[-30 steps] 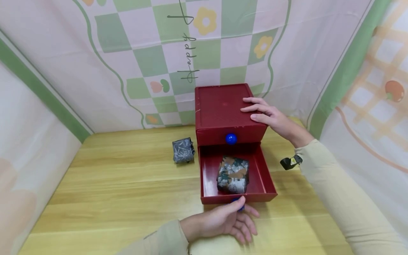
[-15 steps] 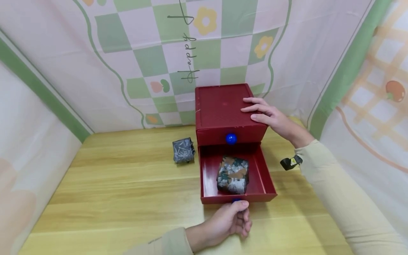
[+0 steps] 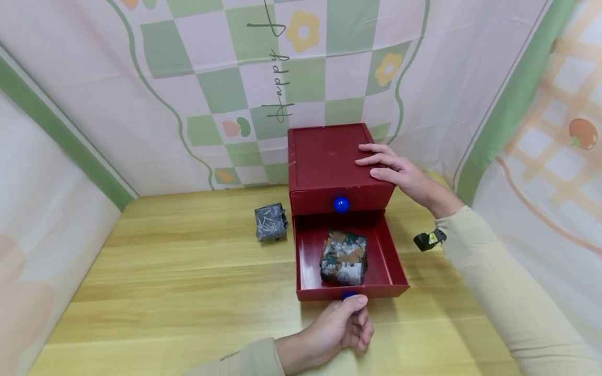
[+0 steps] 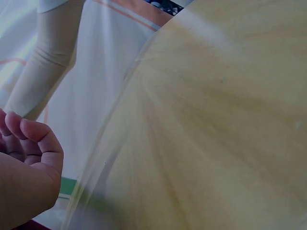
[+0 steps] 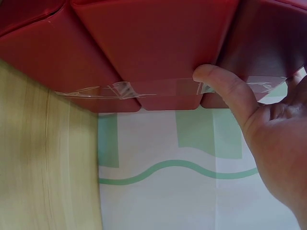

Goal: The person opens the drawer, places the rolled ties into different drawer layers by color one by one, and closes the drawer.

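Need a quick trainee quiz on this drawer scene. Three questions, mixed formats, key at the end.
1. True or false: the top drawer is pulled out.
2. Which bundle lies on the table, outside the open drawer?
A) the brown-and-green one
B) the gray bundle
3. Short answer: which hand is at the open drawer's blue knob?

Key: 1. False, it is shut. 2. B. 3. The left hand.

The box (image 3: 329,151) by the right hand (image 3: 400,169) is dark red, its knobs (image 3: 341,204) blue. Beyond the left hand (image 3: 336,326), the bundle (image 3: 344,258) is blotched brown, green and white; the packet (image 3: 270,222) (grey) bears pale streaks.
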The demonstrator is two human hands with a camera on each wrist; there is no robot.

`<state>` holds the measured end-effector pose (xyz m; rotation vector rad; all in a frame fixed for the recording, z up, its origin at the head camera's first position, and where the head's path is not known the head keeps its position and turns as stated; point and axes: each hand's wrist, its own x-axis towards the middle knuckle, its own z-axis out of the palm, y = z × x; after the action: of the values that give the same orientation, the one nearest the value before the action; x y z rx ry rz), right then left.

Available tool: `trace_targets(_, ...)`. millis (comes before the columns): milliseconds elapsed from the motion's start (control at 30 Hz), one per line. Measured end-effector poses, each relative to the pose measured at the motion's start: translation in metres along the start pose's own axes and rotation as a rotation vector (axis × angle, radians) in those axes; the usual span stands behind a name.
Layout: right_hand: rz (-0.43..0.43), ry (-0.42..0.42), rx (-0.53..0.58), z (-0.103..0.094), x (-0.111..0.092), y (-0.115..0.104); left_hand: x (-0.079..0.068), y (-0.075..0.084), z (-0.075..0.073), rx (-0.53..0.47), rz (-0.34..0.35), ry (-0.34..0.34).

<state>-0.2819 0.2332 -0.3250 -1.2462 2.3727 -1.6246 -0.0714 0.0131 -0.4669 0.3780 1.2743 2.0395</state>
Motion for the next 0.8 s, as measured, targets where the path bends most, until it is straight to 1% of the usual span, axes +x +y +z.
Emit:
trace_targets(267, 0.002, -0.002, 0.007, -0.001, -0.001, 0.002, 0.003, 0.002, 0.0, -0.002, -0.012, -0.014)
trace_targets(367, 0.003, -0.001, 0.011, -0.001, -0.002, 0.002, 0.006, 0.003, -0.001, -0.005, -0.014, -0.003)
trace_targets(500, 0.011, -0.001, 0.011, -0.001, -0.002, 0.001, 0.01, 0.008, -0.002, 0.006, -0.007, 0.036)
trace_targets(600, 0.018, -0.002, 0.001, -0.001, -0.002, 0.001, 0.013, 0.013, -0.002, 0.011, -0.015, 0.07)
trace_targets(800, 0.012, -0.001, -0.013, -0.001, -0.001, 0.001, 0.02, 0.024, -0.005, -0.019, -0.047, 0.17)
